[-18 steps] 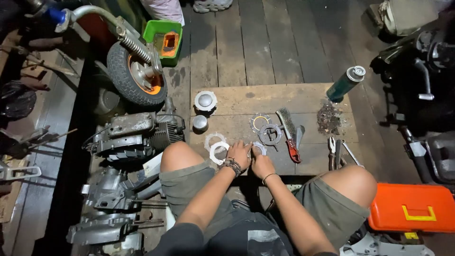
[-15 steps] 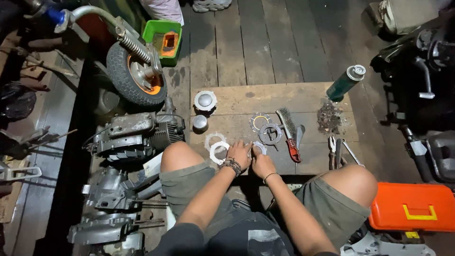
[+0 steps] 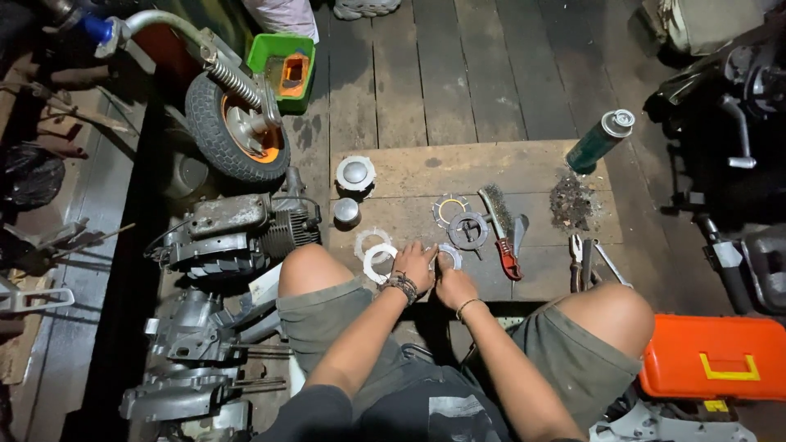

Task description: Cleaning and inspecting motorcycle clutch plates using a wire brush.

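Hands meet over a metal ring point(image 3: 448, 256) on the wooden board point(image 3: 393, 176).
Left hand point(image 3: 416, 266) and right hand point(image 3: 453, 286) apparently pinch it; bare board lies beyond the fingertips, white rings point(image 3: 377, 255) just left.

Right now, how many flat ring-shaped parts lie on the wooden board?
4 visible: two white rings by the left knee, one in both hands, one toothed ring beyond. Others may be hidden.

A small wheel point(image 3: 236, 131), green spray can point(image 3: 599, 142), wire brush point(image 3: 494, 211) and pliers point(image 3: 576, 260) — plus an orange toolbox point(image 3: 711, 358).
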